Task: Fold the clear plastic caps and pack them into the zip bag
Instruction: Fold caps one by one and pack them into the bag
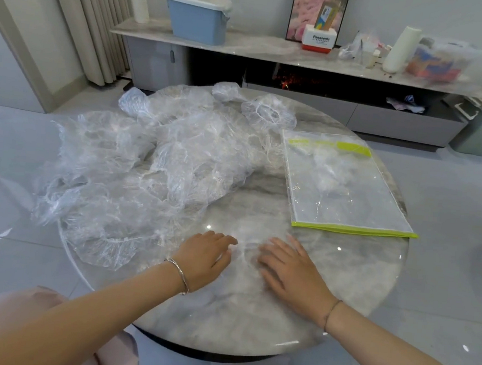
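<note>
One clear plastic cap [245, 252] lay flat on the near middle of the counter [250, 315], pinned there! The left hand [206, 257] and right hand [290, 271] pressed it side by side, fingers released and straight, grasping nothing. The pile of caps [153, 159] sprawled across the left side. The zip bag [348, 189] lay flat at right, with crumpled plastic inside.

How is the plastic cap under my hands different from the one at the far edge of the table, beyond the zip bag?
The near cap lies spread flat under the left hand and right hand; the far cap sits puffed up, untouched. The far cap's gathered rim shows as a ring; the near cap's rim is hard to see. Both are clear, crinkled, outside the zip bag.
</note>
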Motion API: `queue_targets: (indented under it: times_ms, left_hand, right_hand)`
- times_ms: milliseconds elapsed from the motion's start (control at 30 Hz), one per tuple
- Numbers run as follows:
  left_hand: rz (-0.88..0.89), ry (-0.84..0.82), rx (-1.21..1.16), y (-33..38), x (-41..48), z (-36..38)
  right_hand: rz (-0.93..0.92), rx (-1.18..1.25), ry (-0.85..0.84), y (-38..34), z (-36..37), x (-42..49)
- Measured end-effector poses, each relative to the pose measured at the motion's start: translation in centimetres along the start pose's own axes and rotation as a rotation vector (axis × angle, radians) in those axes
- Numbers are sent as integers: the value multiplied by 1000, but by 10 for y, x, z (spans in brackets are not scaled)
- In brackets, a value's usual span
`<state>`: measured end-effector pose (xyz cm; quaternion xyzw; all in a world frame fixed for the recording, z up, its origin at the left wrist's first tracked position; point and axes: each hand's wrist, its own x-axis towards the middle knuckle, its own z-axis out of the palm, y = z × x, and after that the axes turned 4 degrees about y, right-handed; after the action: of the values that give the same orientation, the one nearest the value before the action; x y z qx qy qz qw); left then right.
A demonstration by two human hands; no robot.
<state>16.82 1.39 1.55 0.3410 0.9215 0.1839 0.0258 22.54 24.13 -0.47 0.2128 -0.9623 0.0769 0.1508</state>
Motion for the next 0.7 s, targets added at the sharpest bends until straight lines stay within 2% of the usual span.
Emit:
queue_targets:
  times_ms: [67, 133, 200, 300, 433, 533, 667, 700]
  left_hand:
    - [2, 60, -81, 2, 1, -3]
    - [92, 140, -71, -2, 2, 2]
    - [166, 155, -36, -7, 5, 9]
    - [223, 5, 1, -8, 8, 16]
    - [141, -218, 16, -4, 4, 18]
    - [72, -254, -83, 0, 5, 9]
    - [-35, -169, -228, 2, 7, 0]
    - [-86, -124, -283, 1, 8, 1]
  right_hand:
    - [46, 59, 11, 5, -9, -3]
    - [2, 132, 1, -1, -15, -6]
    - [-51, 155, -79, -10, -14, -11]
    - [-83, 102, -149, -14, -9, -12]
    - [-25, -2, -79, -9, -4, -2]
    - [168, 144, -5, -2, -6, 9]
    - [687, 877, 70, -2, -23, 32]
    - [759, 973, 76, -2, -23, 37]
